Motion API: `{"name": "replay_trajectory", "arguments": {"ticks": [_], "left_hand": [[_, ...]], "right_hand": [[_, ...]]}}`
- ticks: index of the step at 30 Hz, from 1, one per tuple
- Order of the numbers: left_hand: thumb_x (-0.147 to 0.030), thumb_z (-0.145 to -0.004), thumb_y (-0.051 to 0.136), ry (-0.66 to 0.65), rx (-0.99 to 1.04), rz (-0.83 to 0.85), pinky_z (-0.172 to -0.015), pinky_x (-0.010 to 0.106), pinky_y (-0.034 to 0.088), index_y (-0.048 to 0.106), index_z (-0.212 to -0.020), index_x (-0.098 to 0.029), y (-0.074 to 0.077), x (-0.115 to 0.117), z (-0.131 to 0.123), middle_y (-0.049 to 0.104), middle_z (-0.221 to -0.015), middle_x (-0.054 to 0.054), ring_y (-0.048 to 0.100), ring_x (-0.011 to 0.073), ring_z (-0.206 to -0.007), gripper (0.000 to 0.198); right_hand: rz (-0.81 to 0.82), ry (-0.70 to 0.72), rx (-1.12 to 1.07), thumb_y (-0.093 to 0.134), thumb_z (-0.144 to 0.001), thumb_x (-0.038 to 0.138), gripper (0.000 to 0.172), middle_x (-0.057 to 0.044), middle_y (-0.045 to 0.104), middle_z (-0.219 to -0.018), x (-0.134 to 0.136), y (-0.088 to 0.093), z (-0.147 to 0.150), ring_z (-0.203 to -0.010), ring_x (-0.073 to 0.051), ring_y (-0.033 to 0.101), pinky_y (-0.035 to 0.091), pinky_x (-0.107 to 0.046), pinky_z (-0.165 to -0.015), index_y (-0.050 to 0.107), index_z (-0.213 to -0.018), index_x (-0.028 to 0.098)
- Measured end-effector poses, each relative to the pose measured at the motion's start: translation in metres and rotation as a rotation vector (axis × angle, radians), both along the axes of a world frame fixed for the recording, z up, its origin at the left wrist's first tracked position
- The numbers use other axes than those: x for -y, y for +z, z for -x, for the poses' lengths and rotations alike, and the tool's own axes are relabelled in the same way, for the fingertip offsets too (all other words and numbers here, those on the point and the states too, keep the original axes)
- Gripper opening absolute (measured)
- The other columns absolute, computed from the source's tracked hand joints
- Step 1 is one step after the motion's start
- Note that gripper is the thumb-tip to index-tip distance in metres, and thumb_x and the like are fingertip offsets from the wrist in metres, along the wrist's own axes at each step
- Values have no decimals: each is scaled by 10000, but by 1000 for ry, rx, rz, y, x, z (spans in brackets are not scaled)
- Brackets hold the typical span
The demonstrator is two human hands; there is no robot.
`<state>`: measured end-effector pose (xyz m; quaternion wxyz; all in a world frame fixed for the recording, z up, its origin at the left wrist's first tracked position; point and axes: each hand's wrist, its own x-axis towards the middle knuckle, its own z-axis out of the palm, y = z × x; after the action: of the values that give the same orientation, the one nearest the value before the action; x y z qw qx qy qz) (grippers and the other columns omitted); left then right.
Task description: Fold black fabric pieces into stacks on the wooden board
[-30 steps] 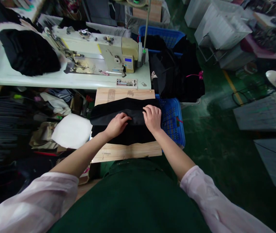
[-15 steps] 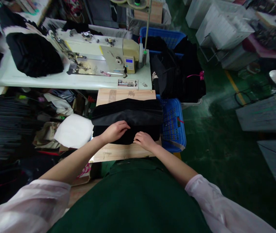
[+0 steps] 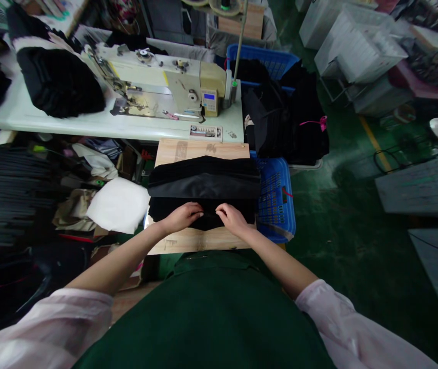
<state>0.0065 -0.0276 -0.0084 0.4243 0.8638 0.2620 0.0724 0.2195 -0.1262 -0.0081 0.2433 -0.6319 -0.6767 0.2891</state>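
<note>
A stack of black fabric pieces (image 3: 203, 185) lies across a wooden board (image 3: 188, 241) in front of me. Over its near part, my left hand (image 3: 183, 217) has thumb and fingers pinched together on a black fabric piece (image 3: 209, 219). A short gap to the right, my right hand (image 3: 233, 218) pinches the same dark piece, fingers bent and pressed together. Black on black, the piece's edges are hard to make out. The farther part of the stack shows a smoother, slightly shiny band.
Beyond the board stands a sewing machine (image 3: 180, 84) on a pale table (image 3: 142, 129). A black fabric bundle (image 3: 63, 82) rests at its left. Blue baskets (image 3: 280, 205) and a dark fabric pile (image 3: 288, 120) are on the right. A white padded seat (image 3: 118, 205) is left of the board.
My left hand has moved slightly down, toward me. My right hand has shifted a little to the right and upward, and its fingers now pinch the fabric. The whole view has shifted slightly.
</note>
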Motion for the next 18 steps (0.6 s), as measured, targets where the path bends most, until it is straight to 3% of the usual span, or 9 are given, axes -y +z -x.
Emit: {"name": "replay_trajectory", "arguments": {"ticks": [2, 4, 7, 10, 13, 18], "left_hand": [[-359, -923, 457, 67, -24, 30, -848, 310, 484, 672, -926, -171, -2, -1, -1, 677, -910, 66, 616, 188, -891, 285], [-385, -913, 455, 154, -51, 57, -821, 306, 487, 667, -936, -174, -5, -1, -1, 686, -906, 61, 622, 192, -872, 300], [-401, -898, 454, 221, -83, 88, -780, 299, 481, 663, -936, -175, -7, -1, -4, 696, -904, 53, 630, 196, -840, 310], [-416, -887, 458, 195, -85, 103, -748, 289, 469, 662, -896, -177, -5, -3, -5, 692, -853, 40, 625, 190, -794, 315], [-426, -883, 462, 169, -65, 120, -734, 280, 460, 658, -864, -169, -1, -3, -5, 679, -814, 34, 614, 180, -763, 323], [-447, -881, 471, 139, -72, 141, -661, 261, 439, 644, -786, -158, 0, -5, -1, 636, -721, 19, 571, 156, -679, 350]], "right_hand": [[-159, 24, 108, 507, -949, 281, 149, -81, 636, -1011, 9, 3, 2, -944, -191, 568, 414, -321, -830, 607, -987, 178], [-264, 192, 219, 512, -948, 341, 193, -80, 634, -976, 19, 4, 6, -916, -199, 549, 393, -335, -813, 615, -951, 178], [-267, 409, 355, 530, -942, 343, 189, -74, 635, -956, 27, -2, 15, -873, -201, 529, 379, -333, -749, 620, -964, 178], [-192, 355, 442, 559, -929, 280, 151, -97, 622, -1062, 25, -11, 23, -947, -216, 515, 376, -338, -765, 620, -1010, 168], [-121, 288, 396, 533, -946, 252, 138, -71, 641, -976, 18, -16, 25, -931, -202, 527, 378, -327, -775, 644, -909, 178], [-18, 180, 222, 513, -962, 234, 154, -34, 647, -914, 11, -6, 17, -858, -155, 563, 399, -277, -758, 630, -877, 181]]}}
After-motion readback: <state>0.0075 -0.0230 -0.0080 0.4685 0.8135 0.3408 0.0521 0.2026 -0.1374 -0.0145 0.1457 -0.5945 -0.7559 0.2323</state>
